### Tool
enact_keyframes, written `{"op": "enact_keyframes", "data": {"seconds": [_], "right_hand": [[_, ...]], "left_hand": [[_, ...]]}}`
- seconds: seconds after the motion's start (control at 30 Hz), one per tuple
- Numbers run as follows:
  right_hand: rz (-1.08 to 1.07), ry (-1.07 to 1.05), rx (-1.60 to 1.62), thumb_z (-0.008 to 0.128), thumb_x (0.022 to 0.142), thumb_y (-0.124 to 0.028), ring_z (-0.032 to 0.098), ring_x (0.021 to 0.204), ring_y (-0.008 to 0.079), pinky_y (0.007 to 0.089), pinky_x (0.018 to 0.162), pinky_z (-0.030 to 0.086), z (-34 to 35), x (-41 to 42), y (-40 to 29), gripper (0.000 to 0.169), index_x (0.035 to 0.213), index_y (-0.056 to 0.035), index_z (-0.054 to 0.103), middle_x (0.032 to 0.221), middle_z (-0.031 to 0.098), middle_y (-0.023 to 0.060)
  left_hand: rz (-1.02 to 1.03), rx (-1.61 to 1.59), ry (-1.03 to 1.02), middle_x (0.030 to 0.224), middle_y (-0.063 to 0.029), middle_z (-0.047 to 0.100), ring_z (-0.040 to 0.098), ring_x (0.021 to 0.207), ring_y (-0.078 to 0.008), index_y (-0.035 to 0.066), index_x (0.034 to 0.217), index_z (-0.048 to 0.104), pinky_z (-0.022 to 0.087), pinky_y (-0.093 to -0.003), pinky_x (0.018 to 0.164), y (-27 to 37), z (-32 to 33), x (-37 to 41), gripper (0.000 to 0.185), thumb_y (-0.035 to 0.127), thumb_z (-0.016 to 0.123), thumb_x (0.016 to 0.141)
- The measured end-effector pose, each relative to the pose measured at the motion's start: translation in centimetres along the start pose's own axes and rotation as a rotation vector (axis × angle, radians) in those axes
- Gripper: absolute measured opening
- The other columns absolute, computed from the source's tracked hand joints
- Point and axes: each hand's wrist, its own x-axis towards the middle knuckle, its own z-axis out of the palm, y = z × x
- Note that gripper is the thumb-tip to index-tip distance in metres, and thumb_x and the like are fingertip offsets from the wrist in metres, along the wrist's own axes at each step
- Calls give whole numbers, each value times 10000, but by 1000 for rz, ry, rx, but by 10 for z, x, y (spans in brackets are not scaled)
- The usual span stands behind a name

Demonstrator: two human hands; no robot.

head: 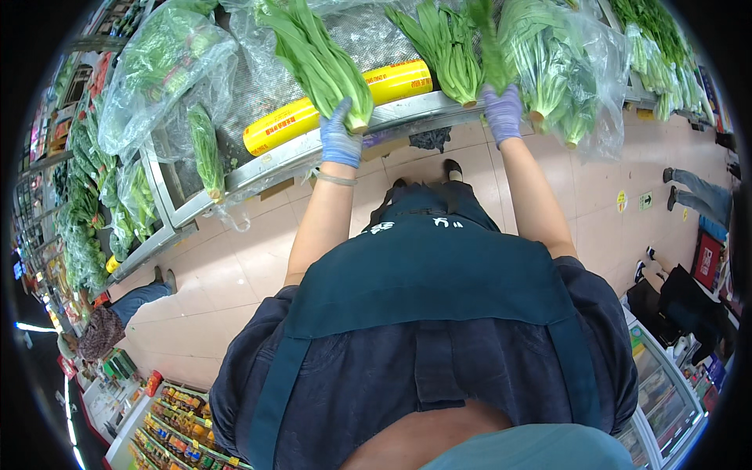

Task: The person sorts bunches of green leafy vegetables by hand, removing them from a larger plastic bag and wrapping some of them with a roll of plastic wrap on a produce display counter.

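Note:
In a blue glove, my left hand point(341, 138) grips the base of a bunch of leafy greens point(323, 64), its cut stem end towards me. My right hand point(503, 117), gloved in purple, holds a motion-blurred leafy green point(495, 61) by its lower end. Between the two hands another bunch of greens point(452, 67) lies on the display counter, stem end at the metal edge point(405, 110). A yellow roll of plastic wrap point(282, 127) rests along that edge, partly hidden behind the left-hand bunch. Bagged greens point(537, 70) lie just right of my right hand.
A clear plastic bag of greens point(167, 70) and a slim green bunch point(205, 150) lie at the left. More vegetables point(658, 53) fill the far right. Below the counter is the tiled floor point(235, 264). People stand at both sides; a glass-topped freezer point(667, 393) is behind me.

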Motion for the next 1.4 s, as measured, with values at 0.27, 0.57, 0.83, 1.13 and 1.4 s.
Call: {"op": "enact_keyframes", "data": {"seconds": [0.27,0.57,0.83,1.13,1.4], "right_hand": [[344,-149,695,767,632,-227,542,973,256,315,845,419,74,27,40,689,1139,83,420,1091,544,183],[-53,-68,924,688,701,-10,550,927,181,276,789,452,-7,-35,-39,552,1182,4,416,1076,548,98],[-157,-262,862,675,742,-112,542,904,168,276,812,431,-8,-82,-60,492,1155,-2,432,1041,553,106],[183,-128,1340,620,812,-222,496,554,117,274,429,451,-41,-56,-60,265,978,-112,443,678,494,28],[-127,-177,780,685,744,-124,551,788,122,237,724,441,-9,-59,-58,316,1012,2,574,919,604,72]], "left_hand": [[-43,210,200,1064,-92,557,564,920,-237,50,1129,479,496,-371,744,-40,-52,17,523,-23,708,665],[377,760,432,1218,-123,446,476,1040,-239,-17,1252,311,396,-347,907,-28,-46,-2,767,63,762,636],[-335,20,-427,1135,-58,531,514,1034,-227,65,1176,450,425,-387,884,-51,72,-30,489,88,672,741],[-412,110,-453,1080,-44,541,521,1018,-233,95,1158,447,467,-389,869,-51,64,-20,517,-63,642,706],[-281,309,-477,1110,-51,531,533,1007,-229,105,1206,399,496,-381,819,-61,75,-31,593,-72,648,698]]}}
